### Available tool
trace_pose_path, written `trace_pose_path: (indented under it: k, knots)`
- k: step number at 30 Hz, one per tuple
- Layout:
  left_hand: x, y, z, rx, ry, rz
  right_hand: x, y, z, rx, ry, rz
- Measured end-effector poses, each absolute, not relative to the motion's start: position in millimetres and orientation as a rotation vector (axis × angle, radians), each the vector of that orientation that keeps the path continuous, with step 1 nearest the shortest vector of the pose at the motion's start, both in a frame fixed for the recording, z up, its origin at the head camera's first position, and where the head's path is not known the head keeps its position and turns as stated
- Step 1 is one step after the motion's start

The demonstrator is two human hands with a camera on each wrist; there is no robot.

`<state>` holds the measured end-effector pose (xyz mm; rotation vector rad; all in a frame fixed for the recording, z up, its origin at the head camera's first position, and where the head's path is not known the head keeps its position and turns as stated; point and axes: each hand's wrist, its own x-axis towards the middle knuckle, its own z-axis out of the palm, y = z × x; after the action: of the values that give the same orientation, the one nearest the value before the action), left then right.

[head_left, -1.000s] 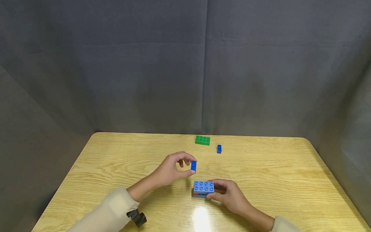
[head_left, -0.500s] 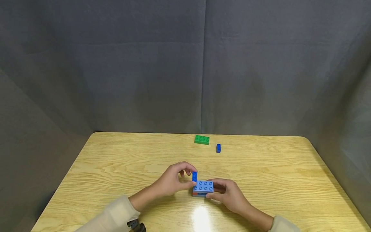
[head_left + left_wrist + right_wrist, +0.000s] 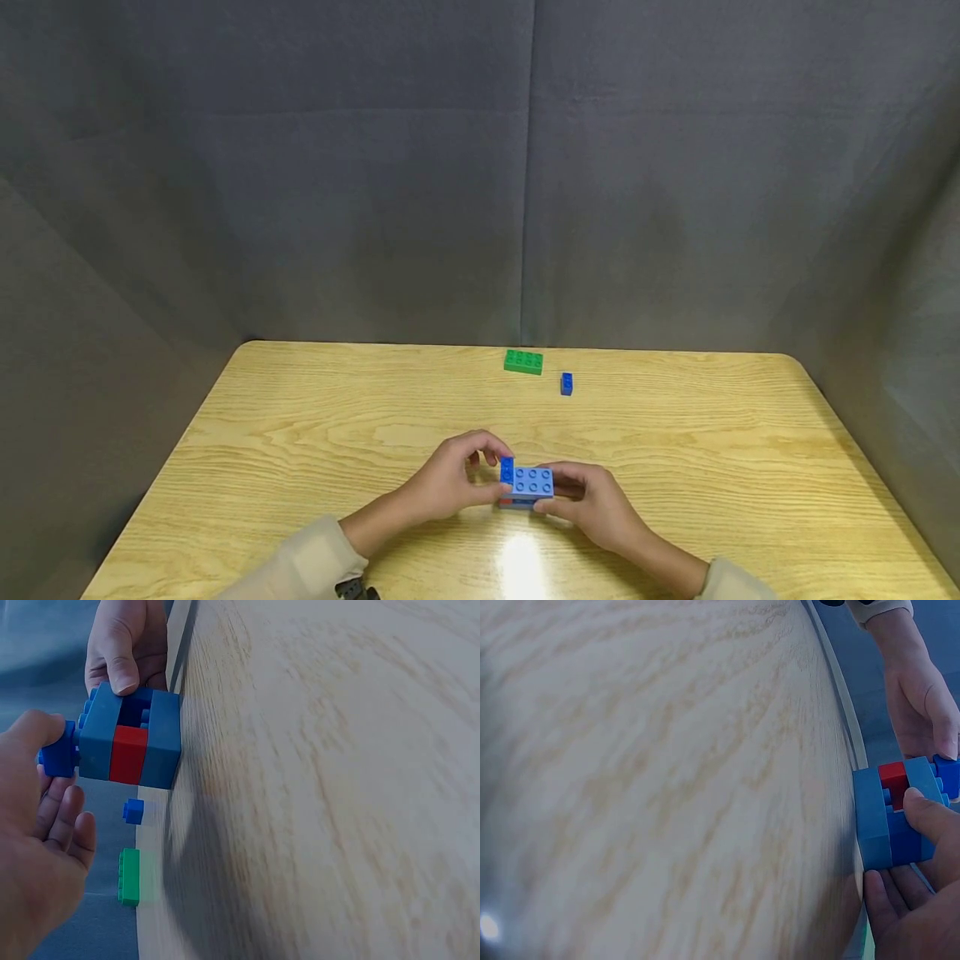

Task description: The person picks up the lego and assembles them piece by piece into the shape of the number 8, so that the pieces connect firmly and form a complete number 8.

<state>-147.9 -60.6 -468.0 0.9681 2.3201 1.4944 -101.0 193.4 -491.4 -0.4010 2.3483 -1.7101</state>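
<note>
A stack of building bricks (image 3: 533, 482) stands on the table, with a light blue eight-stud brick on top. In the left wrist view its middle layer shows a red brick (image 3: 129, 754); a darker blue brick (image 3: 905, 838) lies in that layer in the right wrist view. My left hand (image 3: 450, 477) pinches a small dark blue two-stud brick (image 3: 507, 471) between thumb and fingers, over the stack's left end. Whether that brick is pressed fully onto the studs, I cannot tell. From the right, my right hand (image 3: 594, 505) grips the stack, thumb on its near side.
Toward the table's (image 3: 315, 400) back edge lies a green eight-stud brick (image 3: 523, 362). Another small blue brick (image 3: 566, 384) sits just to its right and nearer. Grey curtains (image 3: 375, 208) hang behind and at both sides of the table.
My left hand has brought the small blue brick toward me and down, from behind the stack onto its left end. My right hand and the stack have stayed in place.
</note>
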Motion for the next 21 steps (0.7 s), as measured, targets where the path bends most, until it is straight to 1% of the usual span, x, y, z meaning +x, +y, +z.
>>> trace_pose_path:
  k: [11,21]
  knots:
    - [-145.1,-59.3,-469.9,0.964,2.346,1.504,-100.5,192.2,-491.6,-0.387,2.340,-1.711]
    - [-152.4,-58.8,-473.4,0.986,2.287,1.552,-101.1,190.8,-488.8,-0.395,2.363,-1.734]
